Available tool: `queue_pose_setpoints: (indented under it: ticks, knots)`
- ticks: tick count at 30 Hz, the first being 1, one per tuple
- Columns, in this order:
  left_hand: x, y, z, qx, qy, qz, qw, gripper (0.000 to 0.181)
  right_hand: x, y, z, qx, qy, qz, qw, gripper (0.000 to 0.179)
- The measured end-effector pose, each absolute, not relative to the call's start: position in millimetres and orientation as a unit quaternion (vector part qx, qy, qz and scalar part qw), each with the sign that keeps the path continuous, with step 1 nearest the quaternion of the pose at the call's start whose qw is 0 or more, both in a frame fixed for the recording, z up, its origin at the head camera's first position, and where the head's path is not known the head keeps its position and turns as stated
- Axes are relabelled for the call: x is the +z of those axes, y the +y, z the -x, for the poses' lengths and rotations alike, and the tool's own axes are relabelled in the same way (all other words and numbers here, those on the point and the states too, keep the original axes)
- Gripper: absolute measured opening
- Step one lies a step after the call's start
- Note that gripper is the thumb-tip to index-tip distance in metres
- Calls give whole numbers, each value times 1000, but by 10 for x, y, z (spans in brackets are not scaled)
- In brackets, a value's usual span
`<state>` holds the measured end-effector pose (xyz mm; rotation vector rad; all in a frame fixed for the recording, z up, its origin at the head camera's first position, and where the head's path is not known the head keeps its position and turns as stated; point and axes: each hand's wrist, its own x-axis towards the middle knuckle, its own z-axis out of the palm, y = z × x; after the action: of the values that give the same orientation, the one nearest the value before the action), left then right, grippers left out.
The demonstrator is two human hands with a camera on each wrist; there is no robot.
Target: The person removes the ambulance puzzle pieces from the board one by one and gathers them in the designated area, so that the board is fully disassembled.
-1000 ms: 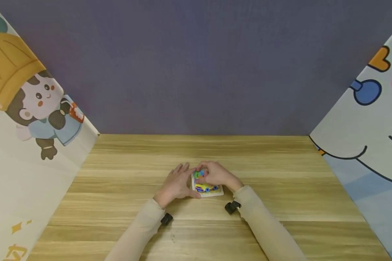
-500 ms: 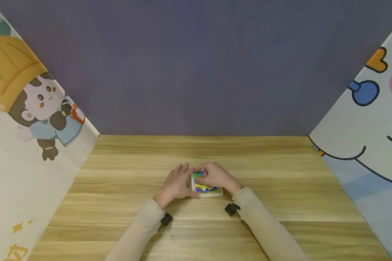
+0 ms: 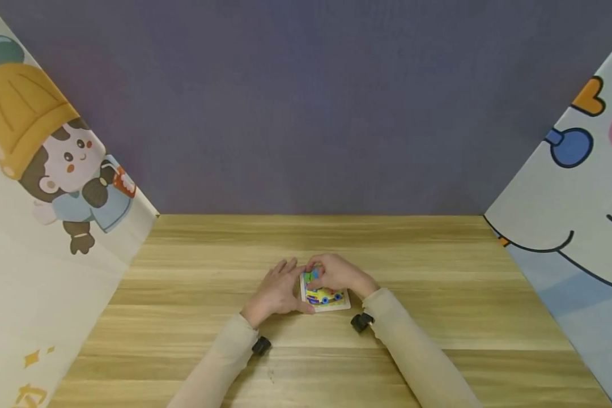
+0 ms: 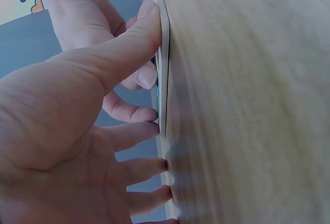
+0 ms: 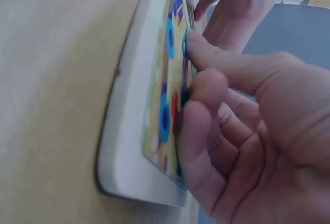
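Observation:
A small flat puzzle board (image 3: 332, 309) with a pale border lies on the wooden table, its picture showing a yellow car (image 3: 317, 296) with blue wheels. My left hand (image 3: 275, 289) is spread along the board's left side. Its thumb (image 4: 136, 33) presses on the board's near corner, and its other fingers reach down to the tabletop beside the board. Over the upper part of the picture, my right hand (image 3: 340, 273) has thumb and curled fingers at a green and blue puzzle piece (image 3: 308, 276). The right hand covers much of the picture's upper right.
The wooden tabletop (image 3: 413, 255) runs back to a plain dark grey panel (image 3: 306, 113). Cartoon-printed side walls stand at left (image 3: 30, 283) and right (image 3: 581, 215). A black wrist camera (image 3: 261, 345) sits at the left cuff, and another black camera (image 3: 361, 322) at the right.
The head view has tilted a little, so the scene sits slightly lower. Both hands stay at about the same places on the board, with only slight movement of the right fingers.

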<state>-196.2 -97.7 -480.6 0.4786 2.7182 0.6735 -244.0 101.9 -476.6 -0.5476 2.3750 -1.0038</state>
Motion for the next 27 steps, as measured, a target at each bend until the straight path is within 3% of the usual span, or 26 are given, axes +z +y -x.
queue_pose_setpoints:
  ticks: [9,27]
  knots:
    - [-4814,-978,1946,245,943,-167,150,109,-4833,1023,2451,-365,870,203,263,47]
    - [-4814,-965,1948,270,937,-167,146,106,-4839,1024,2460,-390,862,178,269,41]
